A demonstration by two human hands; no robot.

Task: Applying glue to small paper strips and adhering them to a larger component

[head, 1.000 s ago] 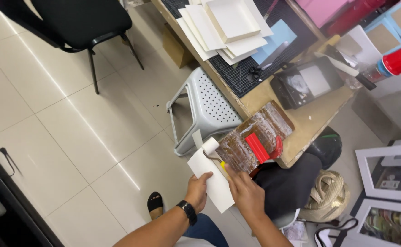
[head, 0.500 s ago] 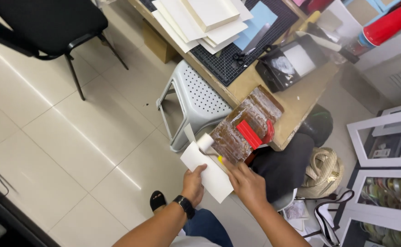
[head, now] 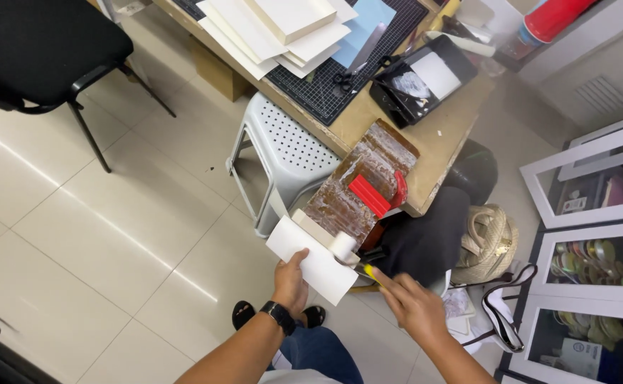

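Note:
My left hand [head: 291,282] holds a white rectangular block [head: 310,257] by its near edge, pressed against the end of a worn brown cutting device [head: 358,188] with a red clamp [head: 373,195]. A black watch sits on that wrist. My right hand [head: 412,306] grips a thin yellow-tipped tool [head: 370,273] just right of the block, beside a small white roll [head: 343,246]. The device's near end hangs over the edge of a wooden table [head: 445,153].
A grey perforated plastic stool [head: 281,151] stands under the table edge. On the table lie stacked white boards [head: 277,27], a cutting mat [head: 331,91], scissors and a black tray [head: 419,80]. A black chair [head: 38,46] stands at left; white picture frames [head: 594,178] and a woven bag [head: 488,242] at right.
The view has swung, so the table and stool sit more central. My right hand has drawn back from the block toward me; my left hand keeps its hold on the block.

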